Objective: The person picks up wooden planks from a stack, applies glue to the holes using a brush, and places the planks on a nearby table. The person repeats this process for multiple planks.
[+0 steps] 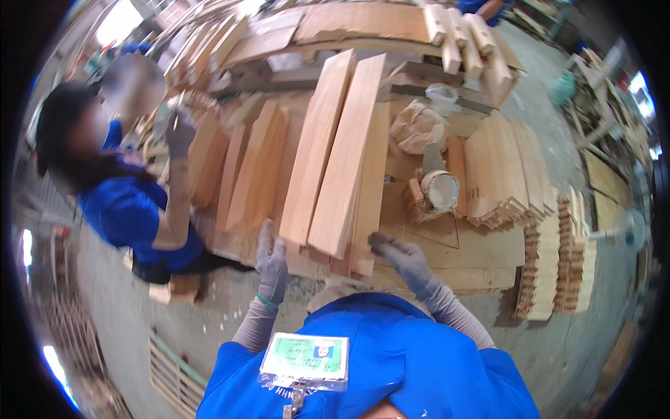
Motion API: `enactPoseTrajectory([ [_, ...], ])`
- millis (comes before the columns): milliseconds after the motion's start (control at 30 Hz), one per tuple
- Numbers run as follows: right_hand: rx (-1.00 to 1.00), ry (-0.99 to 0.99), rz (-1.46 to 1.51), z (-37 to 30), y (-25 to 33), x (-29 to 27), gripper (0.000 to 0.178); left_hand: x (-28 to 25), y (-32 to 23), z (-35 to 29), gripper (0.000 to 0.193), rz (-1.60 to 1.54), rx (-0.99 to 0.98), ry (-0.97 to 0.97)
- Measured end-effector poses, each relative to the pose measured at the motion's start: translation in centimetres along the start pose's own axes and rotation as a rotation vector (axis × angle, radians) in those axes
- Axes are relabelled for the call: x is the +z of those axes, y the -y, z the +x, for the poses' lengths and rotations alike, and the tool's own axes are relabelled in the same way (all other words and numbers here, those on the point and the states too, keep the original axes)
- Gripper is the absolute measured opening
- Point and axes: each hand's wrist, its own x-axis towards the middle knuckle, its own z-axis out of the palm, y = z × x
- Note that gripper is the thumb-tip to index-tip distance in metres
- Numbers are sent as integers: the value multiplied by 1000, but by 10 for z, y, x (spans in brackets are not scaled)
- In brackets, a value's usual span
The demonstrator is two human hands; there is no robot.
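Observation:
Two long pale wooden boards lie side by side on a stack in front of me, their far ends cut at a slant. My left hand, in a grey glove, is beside the near left corner of the stack with its fingers apart. My right hand, also gloved, reaches toward the near right side of the stack, fingers stretched out. Its fingertips look dark; whether this is dirt or a small piece is unclear. More boards show beneath the two top ones.
Upright board stacks stand left, others right. A pot with a brush and a crumpled bag sit on the worktable. A co-worker in blue stands at left. Stacked pieces lie at the right.

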Motion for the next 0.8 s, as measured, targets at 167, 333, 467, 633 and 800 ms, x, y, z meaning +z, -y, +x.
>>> enactPoseTrajectory([
  [167,-63,30,211,3,54,-29,44,70,-53,-82,51,-162,132,-307],
  [333,-32,158,287,25,66,-26,49,112,-79,-99,69,121,317,-394],
  [467,-46,209,245,28,62,-16,47,88,-110,-62,101,1120,366,-332],
  [633,-52,216,162,14,49,-17,46,74,-140,23,123,1249,82,-152],
  [800,-91,87,184,-8,58,-37,46,93,-143,72,119,1224,64,-79],
])
